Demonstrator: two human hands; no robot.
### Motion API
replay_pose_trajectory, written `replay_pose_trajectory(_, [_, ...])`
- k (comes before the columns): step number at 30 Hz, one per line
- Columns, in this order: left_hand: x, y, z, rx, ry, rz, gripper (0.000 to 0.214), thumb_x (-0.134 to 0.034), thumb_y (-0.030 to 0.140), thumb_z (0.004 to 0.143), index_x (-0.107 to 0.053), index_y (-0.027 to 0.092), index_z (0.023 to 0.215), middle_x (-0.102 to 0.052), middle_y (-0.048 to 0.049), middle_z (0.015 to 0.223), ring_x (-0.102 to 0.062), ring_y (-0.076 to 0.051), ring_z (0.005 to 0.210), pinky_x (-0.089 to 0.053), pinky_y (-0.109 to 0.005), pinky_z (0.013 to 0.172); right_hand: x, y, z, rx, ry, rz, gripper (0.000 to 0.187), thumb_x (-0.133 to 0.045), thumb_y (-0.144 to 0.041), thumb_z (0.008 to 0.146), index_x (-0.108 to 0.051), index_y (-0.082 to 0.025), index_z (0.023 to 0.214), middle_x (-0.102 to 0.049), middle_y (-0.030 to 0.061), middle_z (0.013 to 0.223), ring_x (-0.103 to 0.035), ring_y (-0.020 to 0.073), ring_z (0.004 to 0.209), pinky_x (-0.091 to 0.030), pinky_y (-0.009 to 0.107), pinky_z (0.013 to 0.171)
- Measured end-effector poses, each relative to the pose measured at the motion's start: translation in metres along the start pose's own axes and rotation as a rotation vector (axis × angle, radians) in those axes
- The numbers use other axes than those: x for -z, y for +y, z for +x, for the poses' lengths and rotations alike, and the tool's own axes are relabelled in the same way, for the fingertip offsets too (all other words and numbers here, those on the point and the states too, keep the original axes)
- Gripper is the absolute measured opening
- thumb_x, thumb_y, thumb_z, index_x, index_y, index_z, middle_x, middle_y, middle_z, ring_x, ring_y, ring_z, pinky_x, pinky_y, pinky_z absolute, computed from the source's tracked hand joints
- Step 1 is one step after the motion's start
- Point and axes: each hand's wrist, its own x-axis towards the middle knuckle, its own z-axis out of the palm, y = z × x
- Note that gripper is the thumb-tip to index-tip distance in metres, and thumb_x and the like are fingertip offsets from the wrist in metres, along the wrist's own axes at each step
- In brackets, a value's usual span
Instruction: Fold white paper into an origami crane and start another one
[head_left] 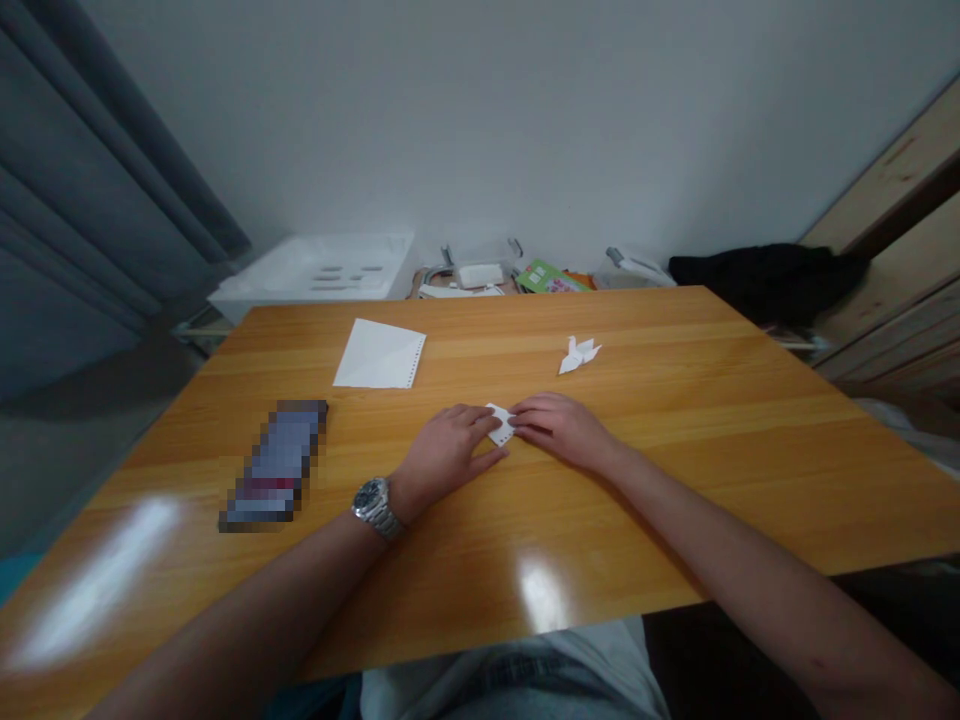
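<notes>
A small folded piece of white paper (501, 428) with punched holes along an edge lies on the wooden table, between my two hands. My left hand (454, 440), wearing a metal watch (377, 506) at the wrist, presses its fingertips on the paper's left side, with the thumb near the lower corner. From the right, my right hand (562, 428) grips the paper's edge with its fingertips. Beyond it stands a white origami crane (579, 354). Fingers cover part of the folded paper, so its full shape is hidden.
A square sheet of white paper (381, 355) with a perforated edge lies at the back left. Nearer on the left is a blurred-out phone (281, 465). Past the table's far edge are a white tray (315, 265), a green booklet (551, 278) and black cloth (765, 280).
</notes>
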Motion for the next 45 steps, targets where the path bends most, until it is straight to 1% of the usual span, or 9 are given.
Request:
replay_pose_trajectory(4, [0.0, 0.002, 0.001, 0.0, 0.01, -0.017, 0.026, -0.055, 0.039, 0.101, -0.069, 0.021, 0.113, -0.07, -0.0091, 0.125, -0.065, -0.026, 0.112, -0.053, -0.042, 0.099, 0.001, -0.001, 0.0, 0.006, 0.005, -0.002, 0.019, -0.059, -0.026, 0.099, -0.077, -0.022, 0.103, -0.076, 0.0088, 0.11, -0.07, 0.0238, 0.101, -0.055, 0.042, 0.089])
replay_pose_trajectory(6, [0.001, 0.003, 0.002, 0.013, 0.01, -0.023, 0.025, -0.052, 0.037, 0.102, -0.07, 0.02, 0.108, -0.071, -0.0088, 0.122, -0.066, -0.025, 0.108, -0.054, -0.041, 0.097, 0.001, -0.002, 0.0, 0.007, 0.005, -0.001, 0.018, -0.06, -0.027, 0.099, -0.076, -0.022, 0.104, -0.075, 0.0095, 0.112, -0.069, 0.0242, 0.103, -0.055, 0.042, 0.09])
replay_pose_trajectory(12, [0.0, 0.002, 0.008, 0.1, 0.03, -0.07, 0.022, -0.051, 0.03, 0.103, -0.069, 0.019, 0.108, -0.072, -0.008, 0.113, -0.066, -0.023, 0.104, -0.054, -0.038, 0.092, -0.003, -0.002, 0.001, 0.007, 0.03, 0.05, 0.017, -0.06, -0.026, 0.099, -0.076, -0.02, 0.101, -0.074, 0.0109, 0.109, -0.068, 0.0232, 0.1, -0.056, 0.04, 0.088])
replay_pose_trajectory(16, [-0.003, 0.0, 0.011, 0.17, 0.056, -0.112, 0.02, -0.051, 0.028, 0.102, -0.068, 0.018, 0.101, -0.071, -0.008, 0.106, -0.065, -0.022, 0.098, -0.054, -0.036, 0.087, -0.006, -0.002, 0.002, 0.009, 0.025, 0.085, 0.019, -0.056, -0.025, 0.1, -0.075, -0.021, 0.099, -0.074, 0.0102, 0.104, -0.068, 0.0225, 0.097, -0.056, 0.039, 0.087])
replay_pose_trajectory(22, [-0.007, -0.003, 0.012, 0.173, 0.103, -0.174, 0.016, -0.053, 0.026, 0.1, -0.066, 0.019, 0.094, -0.068, -0.0065, 0.098, -0.063, -0.021, 0.093, -0.052, -0.035, 0.086, -0.008, -0.003, 0.001, -0.065, 0.046, 0.089, 0.015, -0.057, -0.028, 0.1, -0.071, -0.021, 0.101, -0.073, 0.009, 0.097, -0.067, 0.0231, 0.091, -0.055, 0.038, 0.083])
replay_pose_trajectory(29, [-0.007, -0.004, 0.013, 0.187, 0.109, -0.183, 0.013, -0.055, 0.022, 0.099, -0.064, 0.018, 0.09, -0.066, -0.0063, 0.096, -0.061, -0.02, 0.091, -0.051, -0.035, 0.086, -0.008, -0.007, 0.003, -0.052, 0.052, 0.073, 0.016, -0.054, -0.026, 0.102, -0.068, -0.02, 0.098, -0.071, 0.0087, 0.096, -0.066, 0.0221, 0.09, -0.054, 0.036, 0.081])
replay_pose_trajectory(35, [-0.009, -0.004, 0.013, 0.177, 0.104, -0.181, 0.012, -0.055, 0.023, 0.099, -0.063, 0.018, 0.092, -0.064, -0.0055, 0.097, -0.059, -0.02, 0.092, -0.05, -0.035, 0.086, -0.011, -0.004, 0.003, 0.017, 0.037, 0.01, 0.019, -0.053, -0.022, 0.101, -0.071, -0.019, 0.099, -0.072, 0.01, 0.1, -0.065, 0.023, 0.093, -0.055, 0.037, 0.083])
replay_pose_trajectory(39, [-0.01, -0.006, 0.011, 0.147, 0.099, -0.167, 0.014, -0.054, 0.024, 0.101, -0.067, 0.019, 0.099, -0.065, -0.0059, 0.102, -0.06, -0.021, 0.095, -0.051, -0.035, 0.088, -0.011, -0.002, 0.004, 0.015, 0.05, 0.019, 0.02, -0.054, -0.021, 0.101, -0.073, -0.019, 0.1, -0.072, 0.0103, 0.102, -0.066, 0.0225, 0.094, -0.055, 0.036, 0.083])
replay_pose_trajectory(45, [0.001, -0.004, 0.006, -0.057, -0.026, -0.131, 0.028, -0.048, 0.029, 0.104, -0.067, 0.02, 0.123, -0.067, -0.0085, 0.116, -0.06, -0.022, 0.102, -0.052, -0.038, 0.094, -0.01, 0.004, 0.004, 0.007, 0.095, 0.01, 0.019, -0.055, -0.021, 0.101, -0.074, -0.018, 0.102, -0.072, 0.0106, 0.102, -0.067, 0.0219, 0.094, -0.055, 0.035, 0.082])
